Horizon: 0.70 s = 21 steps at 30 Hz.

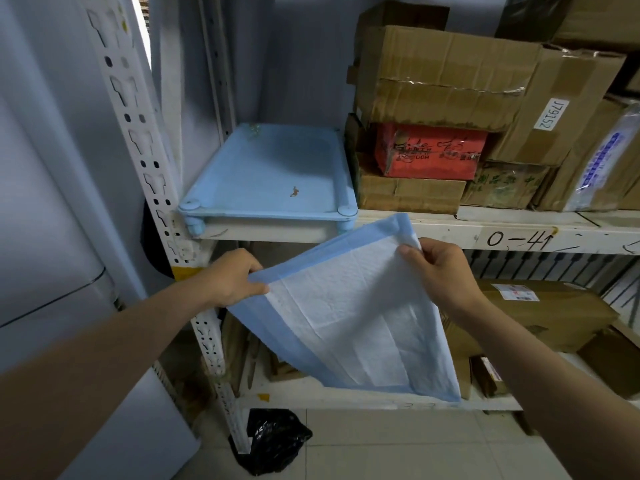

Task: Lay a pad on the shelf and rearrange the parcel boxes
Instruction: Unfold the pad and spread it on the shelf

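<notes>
- Left of centre, the left hand [235, 277] is seen pinching the blue border of one pad [349, 313] at its left corner, thumb on top.
- At centre, the pad is held in the air below the shelf [450, 225] edge, white face up, partly unfolded; its lower end hangs slack toward the bottom of the frame.
- Above it, one light-blue tray [270, 174] is resting on the shelf, with a small brown speck on it.
- Right of centre, the right hand [436, 268] is seen pinching the pad's upper corner, with a fold gathered between the fingers.
- Risks, as judged: the hanging end could be caught on the shelf lip or laid creased, since the sheet is limp and not fully opened; a light pinch could let a corner slip.
- In the upper right, about six parcel boxes [443, 77] are stacked touching one another, one of them a red box [429, 154]; more are cut off by the frame edge. The stack could be toppled if it is nudged.
</notes>
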Motion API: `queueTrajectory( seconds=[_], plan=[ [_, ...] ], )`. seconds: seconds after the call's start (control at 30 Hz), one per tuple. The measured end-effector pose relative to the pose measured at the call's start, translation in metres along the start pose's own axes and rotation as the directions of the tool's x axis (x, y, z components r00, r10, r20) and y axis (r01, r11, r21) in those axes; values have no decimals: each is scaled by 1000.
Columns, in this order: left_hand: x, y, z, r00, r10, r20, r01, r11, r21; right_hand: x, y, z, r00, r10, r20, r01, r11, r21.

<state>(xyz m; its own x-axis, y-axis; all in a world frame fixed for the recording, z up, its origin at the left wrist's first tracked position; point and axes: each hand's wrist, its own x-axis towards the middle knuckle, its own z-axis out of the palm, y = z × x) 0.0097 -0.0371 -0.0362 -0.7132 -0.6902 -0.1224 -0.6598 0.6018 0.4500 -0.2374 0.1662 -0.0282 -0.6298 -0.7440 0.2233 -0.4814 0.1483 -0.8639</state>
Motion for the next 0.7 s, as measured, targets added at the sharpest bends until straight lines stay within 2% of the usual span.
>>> queueTrajectory(
  seconds=[0.17, 0.23, 0.33, 0.4, 0.47, 0.57, 0.7],
  plan=[
    [-8, 8, -22, 973, -4, -232, 35, 991, 131, 6, -5, -7, 994, -32, -109, 14, 987, -160],
    [-12, 10, -31, 929, 8, -371, 51, 988, 148, 8, -14, -9, 992, -29, -122, 12, 991, -136],
    [-19, 14, -47, 845, 36, -534, 18, 995, 96, 10, -29, -12, 997, -18, -71, 11, 995, -95],
    [-22, 18, -63, 792, -40, -609, 53, 999, 4, 12, -44, -14, 1000, -8, -17, 8, 1000, -16],
    [-24, 29, -82, 736, -167, -656, 57, 981, -185, 15, -61, -17, 999, -4, 41, -1, 993, 115],
    [-24, 52, -112, 660, -344, -668, -97, 843, -529, 27, -89, -18, 995, -51, 82, 25, 956, 292],
    [-16, 75, -145, 599, -445, -666, -271, 670, -692, 60, -127, -11, 994, -107, 19, 88, 900, 426]
  ],
)
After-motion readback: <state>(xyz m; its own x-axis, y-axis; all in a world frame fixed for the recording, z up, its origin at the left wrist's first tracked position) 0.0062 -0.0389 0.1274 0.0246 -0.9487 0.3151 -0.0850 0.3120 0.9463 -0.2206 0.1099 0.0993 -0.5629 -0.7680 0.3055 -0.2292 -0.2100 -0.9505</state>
